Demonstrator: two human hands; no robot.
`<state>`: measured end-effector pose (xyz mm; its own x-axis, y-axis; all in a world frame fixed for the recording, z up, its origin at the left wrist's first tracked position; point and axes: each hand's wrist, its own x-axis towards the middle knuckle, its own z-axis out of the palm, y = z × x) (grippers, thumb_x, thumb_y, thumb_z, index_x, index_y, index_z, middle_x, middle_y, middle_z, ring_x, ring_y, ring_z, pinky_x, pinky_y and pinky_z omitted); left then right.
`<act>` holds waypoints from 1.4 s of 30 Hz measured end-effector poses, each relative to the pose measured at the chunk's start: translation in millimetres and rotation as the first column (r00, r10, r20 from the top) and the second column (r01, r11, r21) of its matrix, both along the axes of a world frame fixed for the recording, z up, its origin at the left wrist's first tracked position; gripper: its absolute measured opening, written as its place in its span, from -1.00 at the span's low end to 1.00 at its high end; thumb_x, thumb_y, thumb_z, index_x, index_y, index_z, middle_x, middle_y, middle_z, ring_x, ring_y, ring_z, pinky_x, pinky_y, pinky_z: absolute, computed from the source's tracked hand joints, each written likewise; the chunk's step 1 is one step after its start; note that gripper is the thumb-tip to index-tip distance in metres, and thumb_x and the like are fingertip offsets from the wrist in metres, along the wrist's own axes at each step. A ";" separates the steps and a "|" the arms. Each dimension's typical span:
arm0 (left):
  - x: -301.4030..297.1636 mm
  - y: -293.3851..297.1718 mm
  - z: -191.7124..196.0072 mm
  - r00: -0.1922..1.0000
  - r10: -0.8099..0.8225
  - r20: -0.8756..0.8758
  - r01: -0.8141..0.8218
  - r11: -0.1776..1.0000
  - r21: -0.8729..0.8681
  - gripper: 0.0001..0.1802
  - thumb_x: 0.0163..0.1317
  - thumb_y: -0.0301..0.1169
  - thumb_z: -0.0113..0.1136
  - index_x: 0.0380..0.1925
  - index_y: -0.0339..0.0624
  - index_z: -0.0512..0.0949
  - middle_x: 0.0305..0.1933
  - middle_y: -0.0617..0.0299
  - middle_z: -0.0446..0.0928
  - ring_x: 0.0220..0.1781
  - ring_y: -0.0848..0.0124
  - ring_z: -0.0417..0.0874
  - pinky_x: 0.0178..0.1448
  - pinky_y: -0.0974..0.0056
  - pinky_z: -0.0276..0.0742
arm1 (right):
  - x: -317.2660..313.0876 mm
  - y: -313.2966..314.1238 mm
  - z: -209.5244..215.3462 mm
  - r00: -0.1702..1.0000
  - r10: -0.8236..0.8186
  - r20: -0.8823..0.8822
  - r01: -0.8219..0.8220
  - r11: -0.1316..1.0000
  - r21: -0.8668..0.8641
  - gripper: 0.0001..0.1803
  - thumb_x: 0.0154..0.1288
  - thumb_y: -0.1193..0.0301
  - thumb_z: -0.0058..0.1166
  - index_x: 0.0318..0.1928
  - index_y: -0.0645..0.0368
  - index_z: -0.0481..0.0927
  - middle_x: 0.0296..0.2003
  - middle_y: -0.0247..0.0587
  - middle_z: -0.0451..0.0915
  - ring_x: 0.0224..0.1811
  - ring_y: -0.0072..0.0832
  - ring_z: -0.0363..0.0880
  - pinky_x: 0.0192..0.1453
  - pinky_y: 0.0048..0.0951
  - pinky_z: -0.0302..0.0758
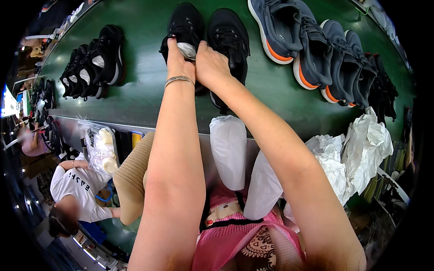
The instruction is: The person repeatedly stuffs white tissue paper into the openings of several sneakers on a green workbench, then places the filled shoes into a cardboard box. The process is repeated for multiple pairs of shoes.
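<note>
Two black shoes (208, 34), two hands (195, 63)

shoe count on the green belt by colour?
Black shoes with white stuffing at the left: about 4, overlapping, hard to separate
Black shoes at both hands, left hand and right hand, on the green belt: 2
Blue-grey shoes with orange soles: about 4
Black shoes at the far right: about 2, partly hidden
Total: about 12

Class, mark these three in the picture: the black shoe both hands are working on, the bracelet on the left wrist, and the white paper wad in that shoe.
black shoe (187, 20), head view, on its upper
bracelet (179, 80), head view, on the band
white paper wad (186, 49), head view, on its exposed part
</note>
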<state>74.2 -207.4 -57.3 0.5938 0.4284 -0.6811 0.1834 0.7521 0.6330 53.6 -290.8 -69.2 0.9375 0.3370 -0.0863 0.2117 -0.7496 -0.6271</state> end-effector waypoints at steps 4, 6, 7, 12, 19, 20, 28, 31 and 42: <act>1.0 9.4 -16.5 0.995 -0.021 0.097 0.031 0.995 -0.097 -0.36 0.17 0.12 0.08 0.05 -0.16 0.44 0.07 0.11 0.48 0.07 0.16 0.50 0.15 0.07 0.46 | 0.3 2.5 -1.4 1.000 0.009 0.019 -0.009 1.000 -0.007 -0.48 0.23 0.45 -0.14 0.17 0.50 0.24 -0.07 0.16 0.52 -0.03 -0.13 0.56 0.06 -0.22 0.44; 4.7 7.8 -13.8 0.994 -0.047 0.103 0.056 0.995 -0.084 -0.36 0.18 0.14 0.03 0.02 -0.16 0.45 0.05 0.10 0.51 0.03 0.14 0.53 0.13 0.06 0.49 | 2.0 1.6 -1.8 0.999 0.011 0.038 -0.010 1.000 -0.017 -0.46 0.22 0.45 -0.13 0.18 0.51 0.22 -0.07 0.17 0.52 -0.04 -0.12 0.55 0.04 -0.22 0.45; 6.6 9.7 -16.7 0.993 -0.021 0.116 0.030 0.996 -0.079 -0.36 0.18 0.16 0.02 0.02 -0.15 0.46 0.04 0.10 0.51 0.03 0.14 0.54 0.12 0.06 0.49 | 0.7 2.3 0.5 0.999 0.024 0.024 -0.024 1.000 -0.020 -0.46 0.21 0.45 -0.13 0.17 0.50 0.23 -0.08 0.18 0.52 -0.04 -0.09 0.55 0.03 -0.21 0.46; 17.9 26.2 -17.9 0.995 -0.081 0.058 0.082 0.996 -0.018 -0.35 0.25 0.21 -0.18 0.04 -0.07 0.47 0.06 0.10 0.51 0.06 0.11 0.52 0.16 0.01 0.46 | -22.6 -25.1 40.8 0.977 0.158 0.140 -0.170 0.982 0.077 -0.58 0.13 0.43 0.00 0.01 0.37 0.42 -0.11 0.06 0.54 -0.03 -0.10 0.53 -0.01 -0.19 0.49; 14.1 -2.4 9.0 0.978 0.004 -0.207 0.011 0.997 0.072 -0.37 0.31 0.07 -0.20 0.16 -0.17 0.36 0.19 0.10 0.43 0.15 0.17 0.49 0.14 0.11 0.48 | -79.9 -106.5 37.2 0.940 0.322 0.116 -0.287 0.925 -0.249 -0.57 -0.09 0.13 0.29 -0.22 0.11 0.65 -0.17 -0.28 0.55 -0.10 -0.27 0.47 -0.02 -0.27 0.34; 17.7 2.4 1.9 0.967 -0.041 -0.252 0.090 0.979 0.186 -0.38 0.31 0.04 -0.21 0.16 -0.21 0.36 0.18 0.07 0.43 0.14 0.16 0.49 0.13 0.14 0.49 | -76.5 -113.7 24.5 0.934 0.324 0.150 -0.284 0.929 -0.238 -0.60 -0.06 0.17 0.28 -0.19 0.06 0.64 -0.14 -0.32 0.54 -0.08 -0.27 0.47 -0.01 -0.26 0.35; 2.8 44.7 7.9 0.949 -0.219 -0.225 0.241 0.968 0.073 -0.52 0.30 -0.04 -0.01 -0.03 -0.24 0.44 -0.03 0.07 0.50 0.01 0.13 0.54 0.13 0.07 0.49 | -89.7 -147.7 66.4 0.957 0.234 0.170 -0.211 0.967 -0.143 -0.75 0.07 0.41 0.15 -0.19 0.18 0.57 -0.14 -0.13 0.53 -0.12 -0.18 0.52 -0.05 -0.20 0.49; -38.8 18.5 46.5 0.861 -0.342 -0.377 0.489 0.759 0.429 -0.37 0.18 -0.08 0.17 0.06 -0.37 0.33 0.05 -0.06 0.35 0.07 0.12 0.46 0.13 0.10 0.51 | -118.0 -149.6 72.1 0.965 0.210 -0.160 -0.243 0.943 -0.229 -0.71 0.12 0.27 0.12 -0.27 0.26 0.56 -0.25 0.03 0.58 -0.20 -0.09 0.59 -0.14 -0.18 0.53; -155.4 -67.2 80.2 -0.360 -0.705 -0.610 0.526 -0.694 0.491 -0.42 0.17 -0.20 0.20 0.21 -0.07 0.38 0.29 0.06 0.30 0.29 0.25 0.32 0.31 0.21 0.26 | -201.7 -233.3 124.8 0.954 -0.132 -0.271 -0.021 0.868 -0.497 -0.50 0.06 0.05 0.18 -0.15 0.21 0.54 -0.21 0.00 0.57 -0.11 -0.20 0.57 -0.09 -0.21 0.50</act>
<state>-81.3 -274.6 22.9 0.5359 -0.6179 -0.5753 -0.1576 -0.7426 0.6509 -148.1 -524.2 55.6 0.8611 0.1274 -0.4921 0.0294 -0.9789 -0.2021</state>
